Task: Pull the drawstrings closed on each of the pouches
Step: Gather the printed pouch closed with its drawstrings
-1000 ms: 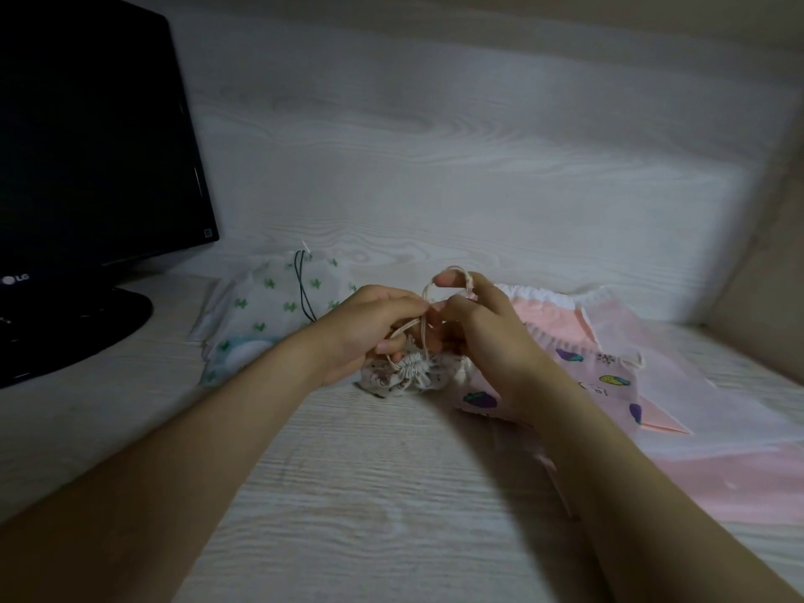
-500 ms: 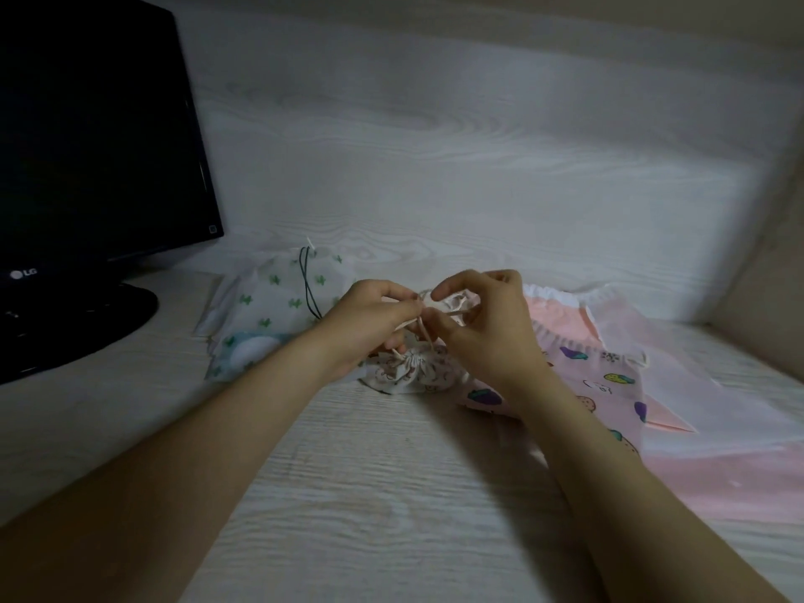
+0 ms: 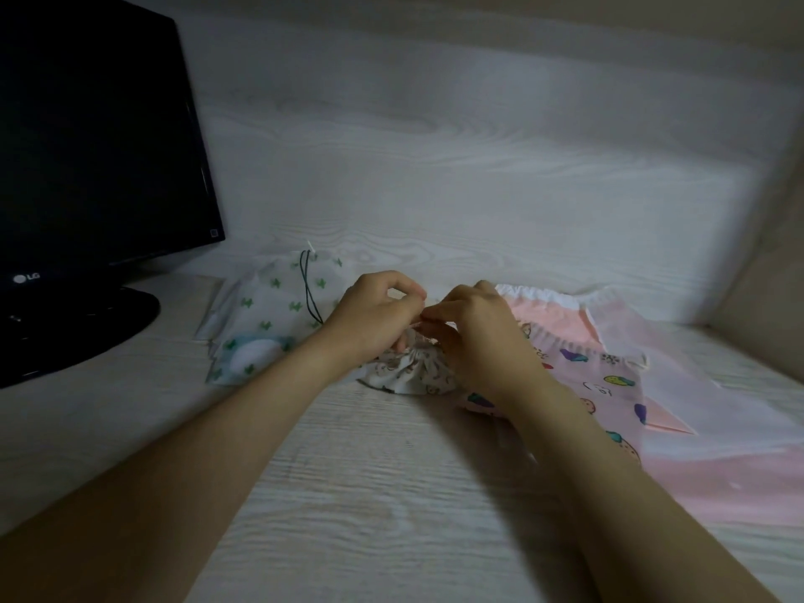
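Pinching drawstring above small printed pouch, left hand and right hand together; mouth gathered. Pink pouches right of them look undrawn.

Small pouch half hidden, monitor cropped.

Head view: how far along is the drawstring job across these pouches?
Done, apparently: the small white pouch has its mouth puckered tight. In hand: left hand and right hand both pinch its cord above it. Still to do: the pink printed pouch and the plain pink pouch lie flat with wide mouths. The green-print pouch cannot be judged.
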A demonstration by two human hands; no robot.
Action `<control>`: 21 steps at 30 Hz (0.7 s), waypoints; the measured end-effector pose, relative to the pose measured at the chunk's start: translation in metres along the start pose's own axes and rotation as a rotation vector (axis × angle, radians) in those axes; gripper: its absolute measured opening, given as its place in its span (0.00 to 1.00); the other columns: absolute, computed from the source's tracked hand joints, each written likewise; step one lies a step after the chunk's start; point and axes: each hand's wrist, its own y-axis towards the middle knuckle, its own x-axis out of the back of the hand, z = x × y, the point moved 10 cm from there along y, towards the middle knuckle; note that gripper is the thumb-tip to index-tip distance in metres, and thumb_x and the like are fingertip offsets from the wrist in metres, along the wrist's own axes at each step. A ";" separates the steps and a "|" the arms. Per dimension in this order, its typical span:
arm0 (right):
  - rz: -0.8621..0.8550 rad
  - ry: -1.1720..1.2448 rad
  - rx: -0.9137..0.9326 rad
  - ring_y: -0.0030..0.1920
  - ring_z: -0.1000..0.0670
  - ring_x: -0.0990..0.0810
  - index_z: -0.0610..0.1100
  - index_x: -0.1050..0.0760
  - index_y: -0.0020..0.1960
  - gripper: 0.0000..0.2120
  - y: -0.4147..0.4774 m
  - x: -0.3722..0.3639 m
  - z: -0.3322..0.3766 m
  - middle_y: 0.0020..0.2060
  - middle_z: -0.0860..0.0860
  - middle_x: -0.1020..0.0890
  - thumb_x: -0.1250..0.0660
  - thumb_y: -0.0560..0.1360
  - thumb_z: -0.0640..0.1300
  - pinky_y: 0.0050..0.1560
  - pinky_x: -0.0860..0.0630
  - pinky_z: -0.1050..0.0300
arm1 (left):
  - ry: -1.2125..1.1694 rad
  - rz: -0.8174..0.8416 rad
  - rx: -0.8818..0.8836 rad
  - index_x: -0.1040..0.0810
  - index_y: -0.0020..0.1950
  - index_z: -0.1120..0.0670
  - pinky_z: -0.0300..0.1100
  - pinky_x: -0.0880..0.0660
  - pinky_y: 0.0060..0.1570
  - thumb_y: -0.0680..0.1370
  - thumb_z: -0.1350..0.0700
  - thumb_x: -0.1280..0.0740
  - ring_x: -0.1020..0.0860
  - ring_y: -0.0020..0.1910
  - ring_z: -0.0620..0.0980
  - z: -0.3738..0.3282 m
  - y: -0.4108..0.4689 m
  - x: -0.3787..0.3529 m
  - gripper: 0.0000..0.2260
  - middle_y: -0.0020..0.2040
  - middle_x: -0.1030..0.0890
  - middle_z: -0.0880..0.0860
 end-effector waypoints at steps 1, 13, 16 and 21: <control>0.017 -0.041 -0.018 0.40 0.43 0.24 0.52 0.13 0.51 0.10 0.001 -0.004 -0.003 0.39 0.48 0.17 0.30 0.77 0.40 0.46 0.28 0.47 | 0.021 -0.009 -0.004 0.19 0.56 0.48 0.53 0.17 0.45 0.78 0.57 0.31 0.18 0.34 0.49 0.000 -0.001 0.001 0.08 0.38 0.14 0.53; 0.027 0.792 -0.642 0.39 0.49 0.25 0.32 0.17 0.46 0.13 -0.018 -0.020 -0.049 0.34 0.42 0.20 0.32 0.82 0.42 0.42 0.29 0.53 | 0.248 -0.101 -0.210 0.11 0.47 0.50 0.34 0.20 0.47 0.72 0.63 0.24 0.15 0.44 0.37 -0.011 0.000 0.005 0.09 0.43 0.13 0.43; 0.025 0.911 -0.677 0.41 0.47 0.25 0.30 0.18 0.48 0.15 -0.022 -0.023 -0.047 0.37 0.34 0.20 0.33 0.83 0.43 0.44 0.29 0.51 | 0.194 -0.058 -0.233 0.11 0.51 0.49 0.41 0.17 0.49 0.72 0.59 0.22 0.14 0.44 0.41 -0.013 -0.001 0.001 0.09 0.44 0.12 0.44; -0.071 0.927 -0.735 0.34 0.59 0.21 0.43 0.15 0.47 0.09 -0.025 -0.016 -0.056 0.36 0.49 0.15 0.32 0.83 0.43 0.33 0.26 0.68 | 0.172 -0.081 -0.203 0.12 0.45 0.48 0.44 0.18 0.45 0.78 0.53 0.25 0.17 0.40 0.41 -0.016 -0.002 0.002 0.03 0.41 0.14 0.42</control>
